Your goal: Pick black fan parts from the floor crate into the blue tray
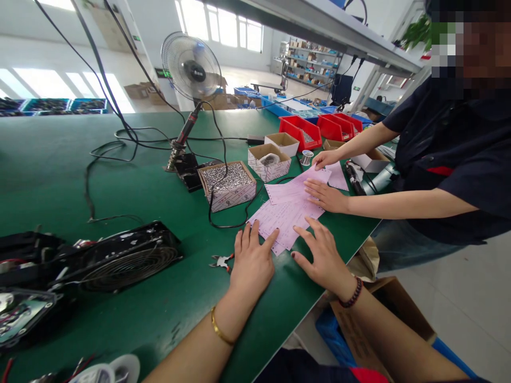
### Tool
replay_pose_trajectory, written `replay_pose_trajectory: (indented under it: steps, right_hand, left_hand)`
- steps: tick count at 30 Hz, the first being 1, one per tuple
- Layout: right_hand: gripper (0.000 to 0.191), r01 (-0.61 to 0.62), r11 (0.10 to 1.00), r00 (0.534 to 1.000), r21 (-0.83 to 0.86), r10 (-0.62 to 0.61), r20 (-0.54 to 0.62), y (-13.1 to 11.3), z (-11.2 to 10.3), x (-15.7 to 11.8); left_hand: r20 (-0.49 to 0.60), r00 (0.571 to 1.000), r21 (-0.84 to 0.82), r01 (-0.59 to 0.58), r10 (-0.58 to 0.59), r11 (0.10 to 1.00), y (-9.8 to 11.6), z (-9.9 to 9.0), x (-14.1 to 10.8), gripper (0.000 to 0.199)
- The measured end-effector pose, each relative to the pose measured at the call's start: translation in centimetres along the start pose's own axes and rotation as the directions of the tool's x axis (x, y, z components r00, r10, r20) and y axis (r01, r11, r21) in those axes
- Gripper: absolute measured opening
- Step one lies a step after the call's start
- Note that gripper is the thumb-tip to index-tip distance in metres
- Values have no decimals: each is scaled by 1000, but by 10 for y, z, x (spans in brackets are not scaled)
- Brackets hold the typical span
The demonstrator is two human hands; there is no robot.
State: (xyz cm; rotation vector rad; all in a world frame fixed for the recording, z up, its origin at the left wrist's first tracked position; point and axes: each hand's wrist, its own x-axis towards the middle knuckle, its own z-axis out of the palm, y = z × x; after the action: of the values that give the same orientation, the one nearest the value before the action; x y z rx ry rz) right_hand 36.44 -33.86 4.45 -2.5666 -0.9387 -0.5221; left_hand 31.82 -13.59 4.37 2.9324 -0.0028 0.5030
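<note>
Sunlit windows and stocked shelving stand at the back of the head view, behind a green counter that runs across the workshop. Nearest among the containers on it is a patterned cardboard box, filled almost to the rim with small silvery metal parts. Just beyond it, a second white carton holds a clear plastic bag, and another small carton stands behind that. Red bins line up farther back, the front one with small greyish pieces inside. Beside the counter's edge, lower down, an open cardboard box sits by something blue.

Pink printed sheets lie overlapped on the counter, right of the patterned box. The left hand rests at their near left edge, thumb apart and fingers extended, pinching nothing. The right hand is at their near right edge, fingers spread and slightly curled; whether it touches paper cannot be told. A co-worker's two hands are on the upper sheets.

Red-handled nippers lie just beside the left hand. A soldering iron leans in its stand, with a desk fan behind.
</note>
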Motion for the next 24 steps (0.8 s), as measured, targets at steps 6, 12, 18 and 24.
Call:
replay_pose_trajectory:
  steps: [6,12,18,24]
  right_hand:
    - [55,132,990,980,-49,-123,155,4,6,60]
    - [51,160,984,953,-82,-132,272,-4,22,97]
    - [49,210,977,937,-44,-188,293,-9,14,85]
    - [57,217,975,921,49,-221,319,-15,15,50]
  left_hand:
    - [6,1000,-15,10,-10,1000,1,1,1,50]
    - [20,999,-15,30,-29,999,0,0,0,45]
    - [-18,998,-47,56,-57,997,1,4,2,41]
    - [-90,993,-87,75,-83,993,1,9,1,44]
